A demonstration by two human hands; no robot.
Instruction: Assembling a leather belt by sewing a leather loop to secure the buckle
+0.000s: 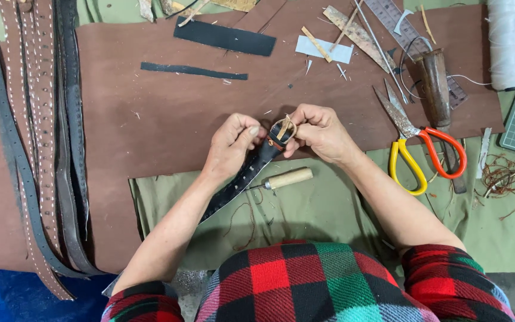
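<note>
Left hand (pixel 233 140) and right hand (pixel 320 131) pinch the buckle end of a black leather strap (pixel 242 179) at centre. A wooden-handled awl (pixel 287 178) lies just at six o'clock of them, scissors (pixel 415 143) at three o'clock.

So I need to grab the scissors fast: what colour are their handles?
One handle is yellow, the other orange-red, on the scissors; the head view shows it.

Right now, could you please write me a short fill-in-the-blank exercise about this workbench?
1. Both hands, left hand and right hand, hold a black ____.
2. The scissors have yellow and ____ handles.
3. The awl has a ____ handle.

Missing words: strap; orange; wooden
</note>
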